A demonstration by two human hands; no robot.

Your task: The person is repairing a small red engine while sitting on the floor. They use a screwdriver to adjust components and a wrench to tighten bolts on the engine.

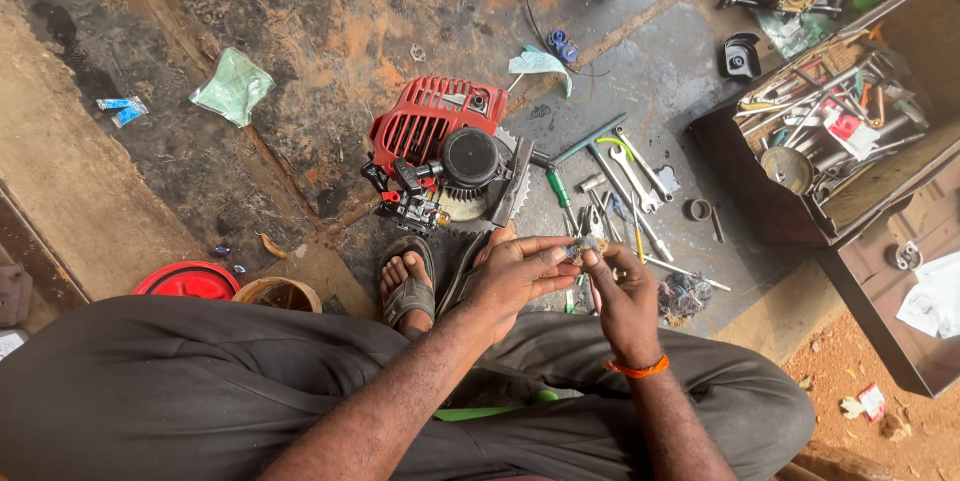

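Both hands, left hand (515,276) and right hand (622,296), pinch a small grey part (581,248) together, just above the red engine (440,146) on the floor (330,31).

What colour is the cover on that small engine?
Red, on the small engine; clearest in the head view.

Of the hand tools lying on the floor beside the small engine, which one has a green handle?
The screwdriver nearest the red engine. Its handle is green, while the spanners and other tools to its right are bare grey metal.
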